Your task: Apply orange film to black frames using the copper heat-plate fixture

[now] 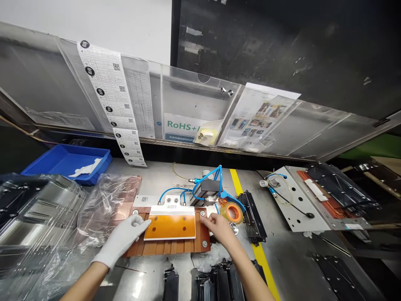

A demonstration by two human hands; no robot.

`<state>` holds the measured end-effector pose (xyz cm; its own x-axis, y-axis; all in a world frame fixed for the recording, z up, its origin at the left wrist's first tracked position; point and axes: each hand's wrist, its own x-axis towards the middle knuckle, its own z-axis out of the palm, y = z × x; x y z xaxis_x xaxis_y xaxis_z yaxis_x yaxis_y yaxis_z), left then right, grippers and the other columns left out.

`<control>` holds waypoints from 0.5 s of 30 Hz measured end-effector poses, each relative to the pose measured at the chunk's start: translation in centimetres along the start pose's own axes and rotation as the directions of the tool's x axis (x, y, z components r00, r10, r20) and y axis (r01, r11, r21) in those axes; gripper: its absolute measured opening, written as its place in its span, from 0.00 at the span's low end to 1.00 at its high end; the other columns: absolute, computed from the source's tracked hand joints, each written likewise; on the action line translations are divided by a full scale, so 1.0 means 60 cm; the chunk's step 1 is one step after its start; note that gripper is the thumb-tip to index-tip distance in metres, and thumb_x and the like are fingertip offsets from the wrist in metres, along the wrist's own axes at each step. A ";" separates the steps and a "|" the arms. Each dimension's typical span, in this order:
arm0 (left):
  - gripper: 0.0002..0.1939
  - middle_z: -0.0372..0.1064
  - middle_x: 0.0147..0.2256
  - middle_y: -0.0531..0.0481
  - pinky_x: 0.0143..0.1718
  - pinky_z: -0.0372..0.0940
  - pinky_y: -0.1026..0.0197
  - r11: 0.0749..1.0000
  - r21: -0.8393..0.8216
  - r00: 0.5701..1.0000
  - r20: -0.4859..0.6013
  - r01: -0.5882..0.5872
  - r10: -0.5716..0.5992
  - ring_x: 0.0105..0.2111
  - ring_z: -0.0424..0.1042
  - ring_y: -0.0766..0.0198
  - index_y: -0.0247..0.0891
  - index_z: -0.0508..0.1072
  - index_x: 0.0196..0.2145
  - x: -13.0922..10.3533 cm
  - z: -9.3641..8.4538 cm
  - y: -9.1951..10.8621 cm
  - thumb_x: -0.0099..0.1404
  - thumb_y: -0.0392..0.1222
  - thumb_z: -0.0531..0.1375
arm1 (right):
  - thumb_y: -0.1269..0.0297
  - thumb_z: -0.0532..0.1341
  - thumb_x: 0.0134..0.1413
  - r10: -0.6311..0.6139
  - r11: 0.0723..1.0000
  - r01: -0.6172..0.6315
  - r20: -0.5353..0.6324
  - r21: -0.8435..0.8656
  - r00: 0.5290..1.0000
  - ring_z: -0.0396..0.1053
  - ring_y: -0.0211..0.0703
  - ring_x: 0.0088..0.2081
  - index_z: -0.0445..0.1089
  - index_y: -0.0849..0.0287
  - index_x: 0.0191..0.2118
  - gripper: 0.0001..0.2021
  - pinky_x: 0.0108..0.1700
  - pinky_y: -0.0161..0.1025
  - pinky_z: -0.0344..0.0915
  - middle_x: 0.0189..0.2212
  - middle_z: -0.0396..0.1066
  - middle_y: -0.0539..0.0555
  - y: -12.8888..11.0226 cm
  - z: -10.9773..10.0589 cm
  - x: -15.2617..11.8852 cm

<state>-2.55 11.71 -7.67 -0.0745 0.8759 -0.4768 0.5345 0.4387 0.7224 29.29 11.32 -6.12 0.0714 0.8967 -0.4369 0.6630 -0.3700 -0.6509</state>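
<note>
An orange, amber-taped plate (171, 226) with a white top edge lies on a brown slotted fixture (169, 246) at the middle of the bench. My left hand (120, 240), in a white glove, rests flat on the fixture's left end, fingertips touching the plate's left edge. My bare right hand (219, 228) touches the plate's right edge near a fixture screw. Neither hand lifts anything. A white bracket with blue air tubes (208, 179) sits just behind the plate.
A roll of amber tape (233, 212) lies right of the fixture. Clear plastic trays (34, 217) and a bag over a copper plate (109, 200) fill the left. A blue bin (67, 161) stands at back left. Black parts (255, 221) and another jig (300, 200) lie right.
</note>
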 end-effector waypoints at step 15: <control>0.23 0.56 0.16 0.60 0.28 0.54 0.60 0.997 -0.064 0.996 -0.081 -0.039 0.034 0.21 0.57 0.63 0.46 0.53 0.20 -0.033 -0.026 0.028 0.53 0.65 0.57 | 0.69 0.59 0.56 -0.298 0.934 0.249 -0.173 -0.257 0.939 0.74 0.50 0.40 0.74 0.54 0.47 0.14 0.44 0.44 0.69 0.45 0.73 0.57 0.059 -0.026 -0.089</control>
<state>-2.81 11.02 -4.77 -0.1245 0.9036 -0.4099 0.4823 0.4162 0.7708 32.42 5.61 -5.12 -0.0015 0.9940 -0.1090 0.8285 -0.0598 -0.5568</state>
